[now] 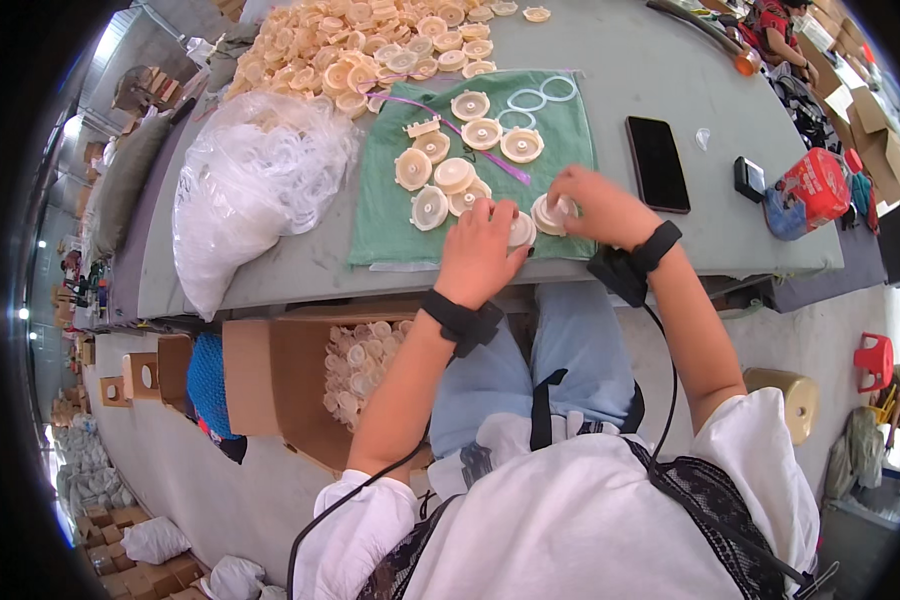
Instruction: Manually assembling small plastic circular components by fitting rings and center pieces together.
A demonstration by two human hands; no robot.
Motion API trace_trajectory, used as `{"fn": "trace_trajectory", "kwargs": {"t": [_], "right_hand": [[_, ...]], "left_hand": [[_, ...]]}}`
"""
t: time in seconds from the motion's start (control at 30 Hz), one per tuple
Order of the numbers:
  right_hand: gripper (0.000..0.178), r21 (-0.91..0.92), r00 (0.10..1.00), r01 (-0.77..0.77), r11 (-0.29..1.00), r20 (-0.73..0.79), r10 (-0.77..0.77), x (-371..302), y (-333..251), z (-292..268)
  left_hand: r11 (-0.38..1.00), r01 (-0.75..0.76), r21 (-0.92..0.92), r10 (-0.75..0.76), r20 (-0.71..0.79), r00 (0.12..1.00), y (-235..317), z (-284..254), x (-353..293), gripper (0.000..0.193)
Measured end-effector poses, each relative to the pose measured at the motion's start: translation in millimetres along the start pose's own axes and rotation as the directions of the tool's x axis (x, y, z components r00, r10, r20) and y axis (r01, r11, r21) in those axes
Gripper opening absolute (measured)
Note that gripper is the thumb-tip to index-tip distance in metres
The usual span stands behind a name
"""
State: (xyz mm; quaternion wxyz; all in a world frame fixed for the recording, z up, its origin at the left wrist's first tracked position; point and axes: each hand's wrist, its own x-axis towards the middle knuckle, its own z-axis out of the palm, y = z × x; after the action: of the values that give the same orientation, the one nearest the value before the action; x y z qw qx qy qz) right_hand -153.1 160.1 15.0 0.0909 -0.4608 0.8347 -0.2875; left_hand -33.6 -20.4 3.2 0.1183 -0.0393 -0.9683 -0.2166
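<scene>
My left hand (480,250) rests on a cream round plastic cap (521,230) at the near edge of a green cloth (390,210). My right hand (595,205) presses its fingers on another cream cap (547,213) just beside it. Several more caps (450,175) lie on the cloth, with a few clear sealing rings (526,100) at its far side. A purple strip (460,135) crosses the cloth. Both wrists wear black bands with cables.
A large heap of cream caps (360,45) fills the far table. A clear bag of white rings (250,180) lies left. A black phone (657,163), small black box (749,178) and red bag (810,190) sit right. An open cardboard box of caps (355,375) stands below.
</scene>
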Motion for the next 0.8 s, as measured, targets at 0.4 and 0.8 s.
{"fn": "trace_trajectory", "kwargs": {"t": [0.4,0.8], "right_hand": [[0.017,-0.193,0.730,-0.543,0.817,-0.588,0.347,129.7,117.5,2.2],[0.012,0.555,0.809,0.135,0.821,-0.541,0.232,79.9,46.8,-34.5]], "left_hand": [[0.997,0.074,-0.020,-0.077,-0.352,0.933,6.9,1.1,-12.5,0.042],[0.782,-0.005,-0.623,-0.270,-0.347,0.898,11.8,-49.9,48.0,0.047]]}}
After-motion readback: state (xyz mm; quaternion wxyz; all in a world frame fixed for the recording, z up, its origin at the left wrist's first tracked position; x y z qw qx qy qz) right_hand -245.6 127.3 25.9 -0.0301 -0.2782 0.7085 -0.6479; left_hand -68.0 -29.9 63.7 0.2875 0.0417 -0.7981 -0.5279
